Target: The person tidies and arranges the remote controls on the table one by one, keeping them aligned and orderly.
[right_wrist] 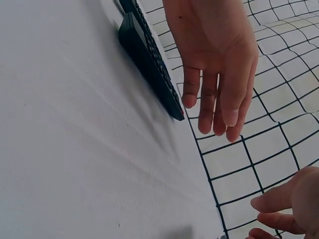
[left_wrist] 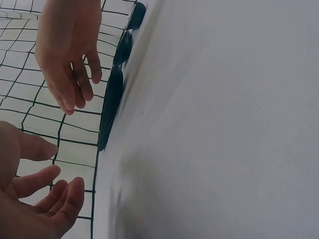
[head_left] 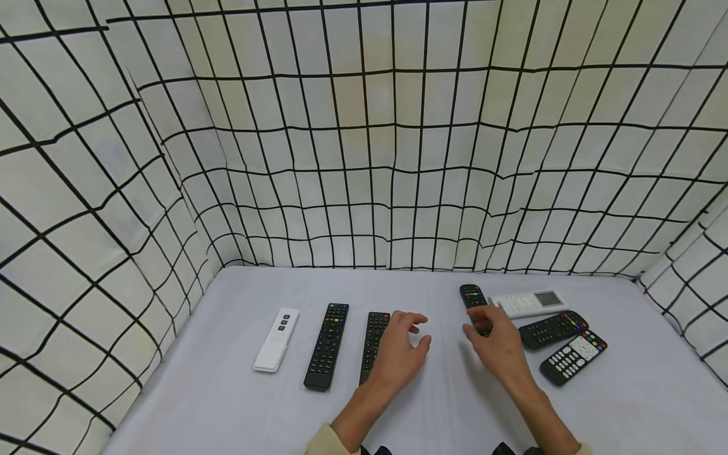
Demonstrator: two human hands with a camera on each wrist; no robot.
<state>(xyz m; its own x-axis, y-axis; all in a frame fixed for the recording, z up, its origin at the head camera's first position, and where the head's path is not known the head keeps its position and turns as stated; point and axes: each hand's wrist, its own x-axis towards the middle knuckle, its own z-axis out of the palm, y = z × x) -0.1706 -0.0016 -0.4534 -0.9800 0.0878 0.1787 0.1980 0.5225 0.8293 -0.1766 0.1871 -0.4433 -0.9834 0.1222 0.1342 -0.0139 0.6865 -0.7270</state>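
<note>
My left hand (head_left: 400,351) is held above the table with fingers loosely bent and nothing in its grasp. In the head view it overlaps a black remote control (head_left: 373,341), hiding part of it. My right hand (head_left: 500,341) hangs across from it, also holding nothing, thumb and fingers apart. Behind its fingers in the head view lies a small black remote control (head_left: 473,297), partly covered. In the left wrist view the left hand (left_wrist: 45,194) faces the right hand (left_wrist: 72,59), a gap between them. The right wrist view shows a black remote (right_wrist: 152,69) beside the left hand (right_wrist: 214,74).
To the left lie a white remote (head_left: 277,340) and a long black remote (head_left: 327,347). On the right are a white remote with a display (head_left: 529,304), a black remote (head_left: 552,330) and one with pale buttons (head_left: 573,358). Black netting (head_left: 392,170) surrounds the white-covered table (head_left: 227,411).
</note>
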